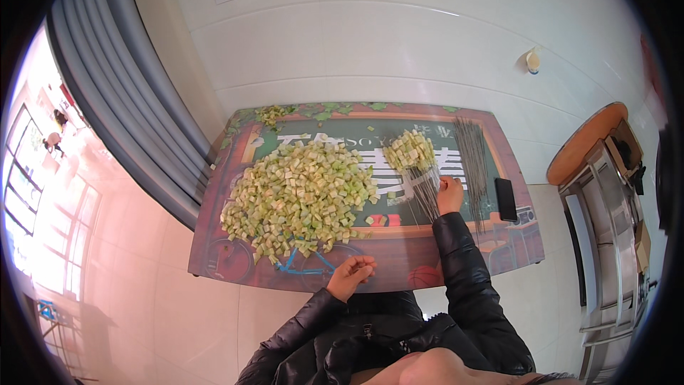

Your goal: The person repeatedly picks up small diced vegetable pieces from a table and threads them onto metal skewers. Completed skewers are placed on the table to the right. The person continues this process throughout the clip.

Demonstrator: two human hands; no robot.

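Observation:
A large heap of pale green vegetable cubes [304,192] covers the left part of a printed table [395,278]. Right of it lies a bundle of thin metal skewers [422,192], their far ends covered by threaded cubes [410,151]. My right hand [450,194] is at the right side of these skewers, fingertips together; whether it grips one cannot be told. Another bunch of bare thin skewers [471,166] lies farther right. My left hand [352,276] is over the table's near edge with fingers curled, and whether something small is between them is not clear.
A black phone [505,199] lies near the table's right edge. Small vegetable scraps [271,115] are at the far left corner. A tiled wall stands behind the table, a grey curtain [133,80] at the left, and a metal rack [614,224] at the right.

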